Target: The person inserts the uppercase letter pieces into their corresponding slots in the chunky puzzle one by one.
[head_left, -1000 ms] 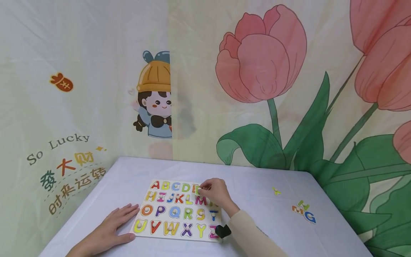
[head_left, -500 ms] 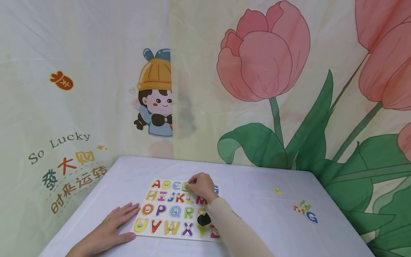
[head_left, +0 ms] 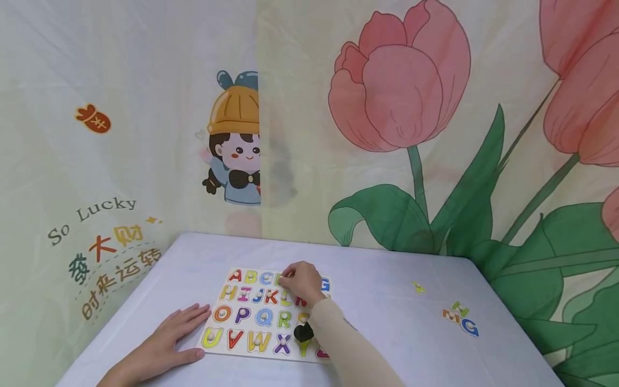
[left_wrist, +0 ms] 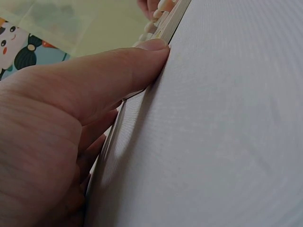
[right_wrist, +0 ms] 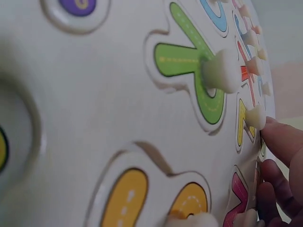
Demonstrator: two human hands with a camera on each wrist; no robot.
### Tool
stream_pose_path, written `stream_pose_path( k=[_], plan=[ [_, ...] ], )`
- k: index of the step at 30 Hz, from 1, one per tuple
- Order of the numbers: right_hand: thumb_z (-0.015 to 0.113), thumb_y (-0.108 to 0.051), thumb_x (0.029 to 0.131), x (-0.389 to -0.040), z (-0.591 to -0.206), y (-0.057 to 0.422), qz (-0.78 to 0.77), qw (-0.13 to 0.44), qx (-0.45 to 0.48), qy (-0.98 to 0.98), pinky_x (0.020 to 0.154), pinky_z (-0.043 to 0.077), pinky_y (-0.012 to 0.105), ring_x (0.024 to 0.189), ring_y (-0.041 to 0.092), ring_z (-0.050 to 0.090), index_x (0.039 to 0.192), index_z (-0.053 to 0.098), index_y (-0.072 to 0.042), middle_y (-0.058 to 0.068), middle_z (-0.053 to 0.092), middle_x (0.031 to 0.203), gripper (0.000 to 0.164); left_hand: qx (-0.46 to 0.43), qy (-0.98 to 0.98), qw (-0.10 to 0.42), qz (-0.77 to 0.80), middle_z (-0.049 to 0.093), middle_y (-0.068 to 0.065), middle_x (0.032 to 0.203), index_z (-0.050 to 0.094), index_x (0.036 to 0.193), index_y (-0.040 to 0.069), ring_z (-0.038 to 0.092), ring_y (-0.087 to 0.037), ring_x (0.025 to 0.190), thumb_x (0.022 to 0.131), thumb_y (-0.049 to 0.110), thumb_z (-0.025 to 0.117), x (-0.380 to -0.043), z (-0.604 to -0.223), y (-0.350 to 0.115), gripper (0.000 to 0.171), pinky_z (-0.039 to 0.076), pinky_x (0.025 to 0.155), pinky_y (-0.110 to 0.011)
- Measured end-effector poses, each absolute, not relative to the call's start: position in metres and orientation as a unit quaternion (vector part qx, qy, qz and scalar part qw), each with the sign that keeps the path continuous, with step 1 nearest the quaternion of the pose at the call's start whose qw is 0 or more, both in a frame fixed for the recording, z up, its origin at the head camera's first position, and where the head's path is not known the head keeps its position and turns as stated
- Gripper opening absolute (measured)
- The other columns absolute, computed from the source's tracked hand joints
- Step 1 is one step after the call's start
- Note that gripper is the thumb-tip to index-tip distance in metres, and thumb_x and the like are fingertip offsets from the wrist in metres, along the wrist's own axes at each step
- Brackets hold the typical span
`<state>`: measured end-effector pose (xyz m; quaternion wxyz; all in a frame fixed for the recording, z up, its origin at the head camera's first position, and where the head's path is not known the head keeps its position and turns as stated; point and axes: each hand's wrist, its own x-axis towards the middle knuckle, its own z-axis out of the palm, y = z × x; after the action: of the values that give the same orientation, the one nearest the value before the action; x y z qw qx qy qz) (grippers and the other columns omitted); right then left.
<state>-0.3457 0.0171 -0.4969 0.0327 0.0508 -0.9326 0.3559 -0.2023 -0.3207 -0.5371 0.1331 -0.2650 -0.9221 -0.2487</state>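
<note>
Our alphabet board [head_left: 263,317] lies flat on the table [head_left: 387,301], most letters seated. Our right hand [head_left: 302,280] sits over the top row, fingers curled on the green piece [head_left: 279,279] near D and E; whether it is fully seated we cannot tell. Our left hand [head_left: 162,344] lies flat, thumb against the board's near left edge, steadying it. We judge this a fitting step; next, a press down. Loose letters [head_left: 459,318] wait well apart to the right.
</note>
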Motion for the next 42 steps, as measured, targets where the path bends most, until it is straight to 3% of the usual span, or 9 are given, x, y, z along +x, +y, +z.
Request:
stream_pose_path(
  k=[16,25,32,37,42],
  plan=[
    [0.087,-0.032,0.089,-0.338,-0.497,0.017,0.359,0.048,0.053,-0.931,0.066,0.043,0.028,0.074,0.011,0.054,0.086,0.079,-0.023,-0.009,0.061,0.077,0.012,-0.270,-0.920,0.128,-0.254,0.060,-0.014,0.153,0.060,0.150,0.009,0.007,0.027,0.146,0.088,0.050,0.082,-0.201,-0.533,-0.319,0.078,-0.004,0.117,-0.001],
    [0.084,-0.030,0.092,-0.337,-0.488,0.034,0.409,0.004,0.113,-0.906,0.064,0.050,0.025,0.084,0.012,0.058,0.110,0.082,-0.018,-0.007,0.066,0.089,0.022,-0.274,-0.917,0.135,-0.256,0.060,-0.014,0.152,0.061,0.150,0.009,0.008,0.026,0.147,0.087,0.049,0.083,-0.201,-0.534,-0.320,0.077,-0.003,0.118,-0.002],
    [0.081,-0.025,0.096,-0.333,-0.462,0.102,0.399,-0.001,0.168,-0.901,0.078,0.057,0.029,0.092,0.016,0.064,0.118,0.080,-0.014,-0.003,0.072,0.102,0.026,-0.277,-0.917,0.144,-0.249,0.062,-0.012,0.151,0.062,0.149,0.010,0.010,0.025,0.147,0.087,0.049,0.083,-0.203,-0.535,-0.318,0.077,-0.002,0.119,-0.003],
    [0.082,-0.021,0.094,-0.334,-0.460,0.180,0.379,0.075,0.078,-0.919,0.075,0.056,0.030,0.091,0.020,0.066,0.112,0.081,-0.012,0.001,0.075,0.099,0.021,-0.275,-0.917,0.142,-0.252,0.061,-0.013,0.152,0.061,0.150,0.010,0.009,0.025,0.147,0.087,0.049,0.083,-0.205,-0.534,-0.317,0.077,-0.002,0.119,-0.003],
    [0.079,-0.021,0.094,-0.332,-0.478,0.253,0.361,0.148,-0.061,-0.919,0.069,0.048,0.031,0.087,0.025,0.063,0.110,0.080,-0.005,0.008,0.074,0.094,0.023,-0.246,-0.928,0.107,-0.259,0.058,-0.011,0.155,0.060,0.152,0.014,0.004,0.030,0.144,0.087,0.055,0.081,-0.204,-0.538,-0.319,0.079,-0.005,0.116,0.000]
  ],
)
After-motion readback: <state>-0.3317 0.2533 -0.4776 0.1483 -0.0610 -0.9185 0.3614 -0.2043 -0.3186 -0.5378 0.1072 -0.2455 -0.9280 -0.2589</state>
